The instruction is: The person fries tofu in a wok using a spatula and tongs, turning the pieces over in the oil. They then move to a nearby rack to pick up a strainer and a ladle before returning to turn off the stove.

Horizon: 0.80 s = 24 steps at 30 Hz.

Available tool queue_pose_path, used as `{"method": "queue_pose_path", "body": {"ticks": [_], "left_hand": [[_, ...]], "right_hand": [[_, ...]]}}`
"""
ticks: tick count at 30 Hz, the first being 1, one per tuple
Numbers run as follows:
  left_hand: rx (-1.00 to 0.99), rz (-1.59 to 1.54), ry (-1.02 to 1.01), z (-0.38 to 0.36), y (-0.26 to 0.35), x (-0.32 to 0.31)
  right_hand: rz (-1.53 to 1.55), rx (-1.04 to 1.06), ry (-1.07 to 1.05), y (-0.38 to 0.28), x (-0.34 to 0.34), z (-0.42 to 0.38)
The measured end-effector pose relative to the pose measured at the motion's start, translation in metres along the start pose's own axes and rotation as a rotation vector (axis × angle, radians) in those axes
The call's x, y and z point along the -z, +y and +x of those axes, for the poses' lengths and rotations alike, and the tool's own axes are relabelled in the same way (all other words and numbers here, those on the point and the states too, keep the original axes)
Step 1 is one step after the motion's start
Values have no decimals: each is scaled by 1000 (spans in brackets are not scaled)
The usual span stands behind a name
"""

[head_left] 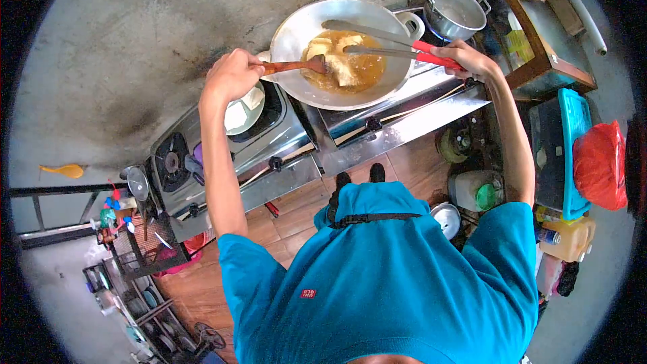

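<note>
A large metal wok [290,34] sits on the stove with bubbling golden oil [371,74] in it. Several pale yellow blocks [346,71], which look like tofu, lie in the oil. My left hand [234,75] is closed round the handle of a wooden spatula [290,66], whose head reaches the oil beside the blocks. With my right hand [466,61] I grip red-handled metal tongs [384,50]; their arms are apart and extend over the wok toward the blocks. Below my left hand, a plate [253,121] holds several white blocks [236,116].
A two-handled pot [455,12] stands right of the wok. Left along the counter is another burner [172,160]. A wooden glass-sided cabinet [532,47] is at the right, above a turquoise lid [573,155] and a red plastic bag [600,165]. A dish rack [151,310] stands lower left.
</note>
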<state>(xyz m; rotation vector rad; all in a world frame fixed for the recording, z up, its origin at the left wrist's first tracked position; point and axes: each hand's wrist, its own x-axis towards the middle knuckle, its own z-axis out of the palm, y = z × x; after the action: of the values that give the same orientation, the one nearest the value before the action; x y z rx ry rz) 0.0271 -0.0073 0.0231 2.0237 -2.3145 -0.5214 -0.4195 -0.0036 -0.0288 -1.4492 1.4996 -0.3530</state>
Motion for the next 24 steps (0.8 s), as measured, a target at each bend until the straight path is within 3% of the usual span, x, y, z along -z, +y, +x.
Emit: {"method": "queue_pose_path", "body": {"ticks": [8, 24], "left_hand": [[42, 59, 24, -14, 13, 11], [-55, 173, -3, -20, 34, 26]], "right_hand": [[-64, -4, -44, -4, -25, 10], [33, 19, 38, 15, 9, -2]]}}
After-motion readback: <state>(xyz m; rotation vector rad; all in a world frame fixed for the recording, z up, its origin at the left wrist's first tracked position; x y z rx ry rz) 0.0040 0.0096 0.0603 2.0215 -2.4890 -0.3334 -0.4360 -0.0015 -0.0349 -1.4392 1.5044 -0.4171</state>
